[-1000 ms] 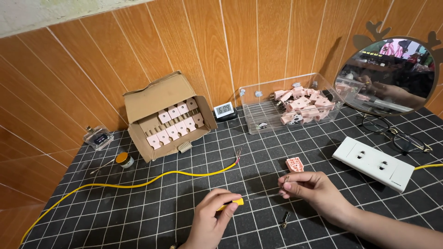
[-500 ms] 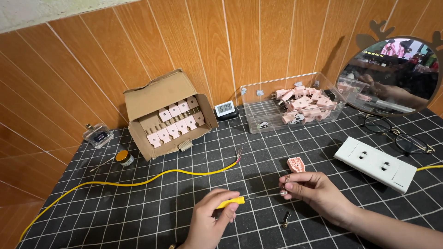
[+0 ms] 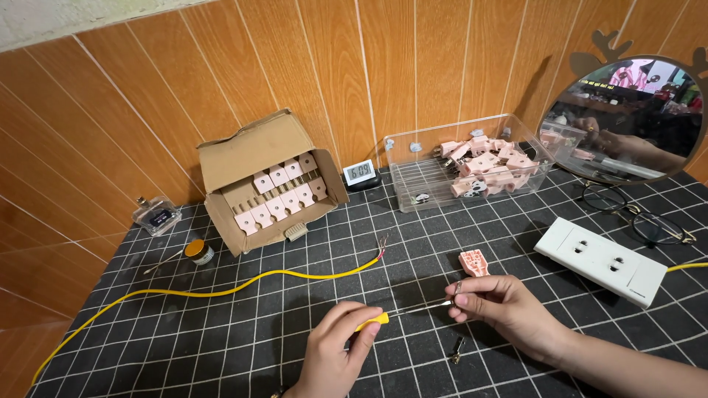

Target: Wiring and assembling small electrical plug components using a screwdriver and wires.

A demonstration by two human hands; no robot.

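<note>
My left hand [image 3: 335,354] grips the yellow handle of a small screwdriver [image 3: 402,312], whose thin shaft points right. The tip meets a small metal piece [image 3: 458,288] pinched in the fingers of my right hand [image 3: 501,309]. A pink plug half [image 3: 473,262] lies on the black gridded mat [image 3: 243,332] just above my right hand. A small dark metal part [image 3: 457,349] rests on the mat below my right hand. A yellow wire [image 3: 221,291] with bared strands at its end runs across the mat from the left.
An open cardboard box [image 3: 269,184] of pink plug parts stands at the back left, a clear plastic bin [image 3: 472,166] of pink plugs at the back right. A white double socket [image 3: 601,259], eyeglasses [image 3: 634,221], round mirror [image 3: 634,118], small clock [image 3: 360,174] and small tin [image 3: 199,252] surround the area.
My left hand has swung the screwdriver so its tip reaches the metal piece in my right hand. My right hand has stayed almost where it was.
</note>
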